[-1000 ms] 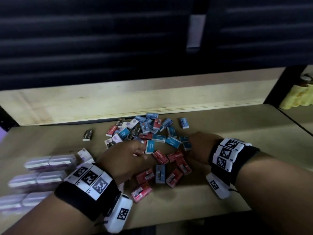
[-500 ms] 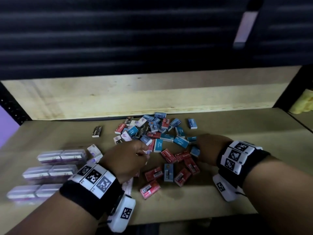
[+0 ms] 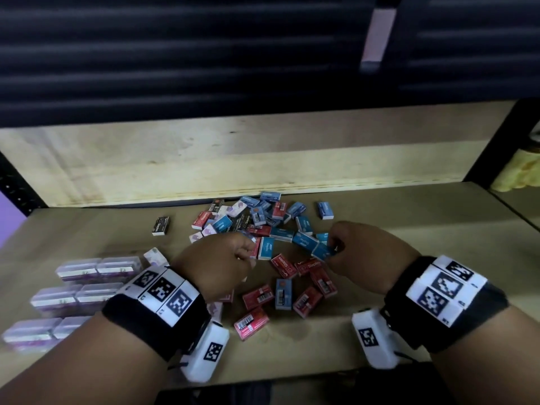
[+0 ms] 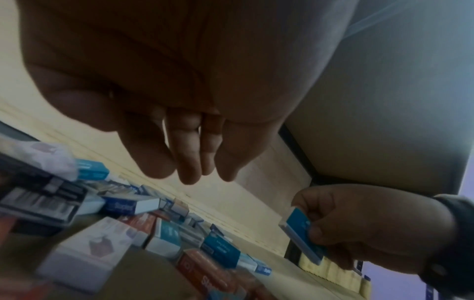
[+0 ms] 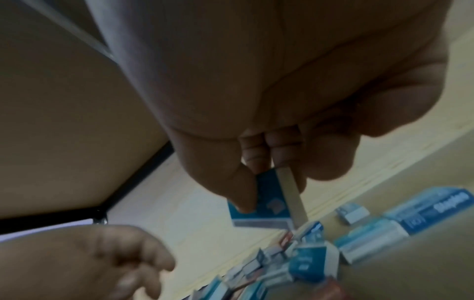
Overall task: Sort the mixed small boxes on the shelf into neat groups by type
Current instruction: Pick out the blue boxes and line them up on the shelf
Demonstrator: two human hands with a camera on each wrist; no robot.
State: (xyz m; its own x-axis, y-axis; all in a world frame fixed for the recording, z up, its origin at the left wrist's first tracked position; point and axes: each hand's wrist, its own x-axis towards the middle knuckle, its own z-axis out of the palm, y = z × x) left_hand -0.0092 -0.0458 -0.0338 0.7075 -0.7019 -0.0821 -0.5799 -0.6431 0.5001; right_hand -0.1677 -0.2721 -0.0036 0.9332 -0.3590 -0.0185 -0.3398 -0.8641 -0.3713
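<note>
Boxes [image 3: 264, 229] lie heaped on a wooden shelf [image 3: 409, 217] under dark slats. Right hand [image 3: 368, 255] pinches a blue box [image 5: 266, 203]; left hand [image 3: 216, 264] hovers, fingers loosely curled, seemingly holding nothing.

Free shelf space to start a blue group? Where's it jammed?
Bare shelf lies right of the lone blue box, and along the front edge right of the red boxes. The mixed pile is crowded; clear packs fill the left.

Free room and obstacles on the wooden shelf board [image 3: 409, 331]

Bare board is seen along the front edge and far right. The middle is blocked by the scattered pile of small red, blue and white cardboard boxes [image 3: 271, 247]; the left by rows of clear purple-tinted plastic cases [image 3: 76, 296]. A lone small black box [image 3: 160, 225] lies between them, behind.
</note>
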